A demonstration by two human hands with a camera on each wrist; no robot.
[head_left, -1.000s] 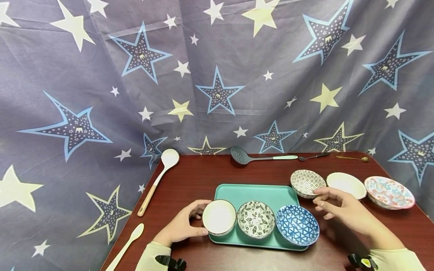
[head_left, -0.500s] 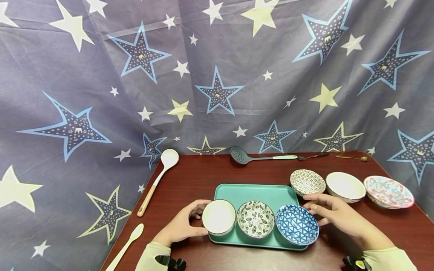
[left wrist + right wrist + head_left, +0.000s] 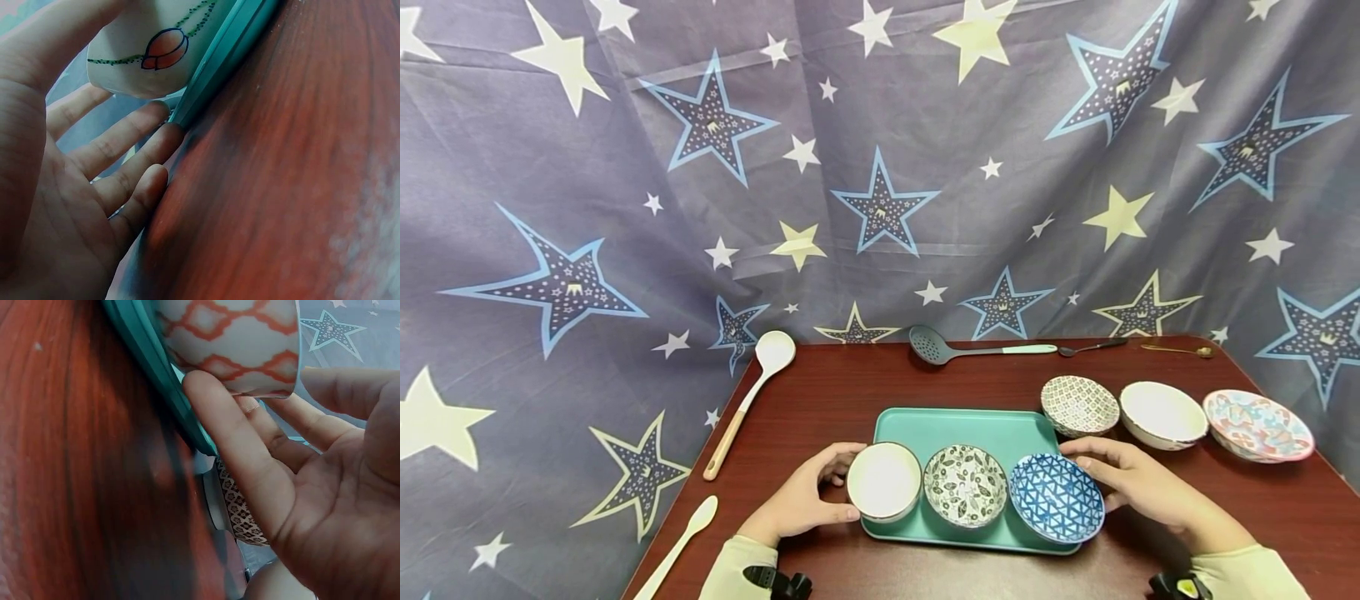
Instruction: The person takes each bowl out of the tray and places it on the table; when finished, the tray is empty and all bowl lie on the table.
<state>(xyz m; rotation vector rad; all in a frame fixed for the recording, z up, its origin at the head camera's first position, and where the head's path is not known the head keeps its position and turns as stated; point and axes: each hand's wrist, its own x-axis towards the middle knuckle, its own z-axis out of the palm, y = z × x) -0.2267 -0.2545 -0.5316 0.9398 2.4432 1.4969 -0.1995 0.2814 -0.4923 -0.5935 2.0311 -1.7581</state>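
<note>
Seeing the right hand (image 3: pixel 1138 483) come in, fingers apart, beside the blue bowl (image 3: pixel 1057 498) lower right of centre on the tray (image 3: pixel 955 423), I judge the three-bowl row (image 3: pixel 966 486) bracketed, left hand (image 3: pixel 801 497) spread by the white bowl (image 3: pixel 883 481), contact unclear.

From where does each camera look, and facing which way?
Head: worn on the head, facing forward and down at the teal tray; left hand and right hand show.
Left wrist: worn there, facing a flowered bowl; left hand shows.
Right wrist: worn there, facing an orange-latticed bowl; right hand shows.
Both wrist views share the teal tray's edge.
</note>
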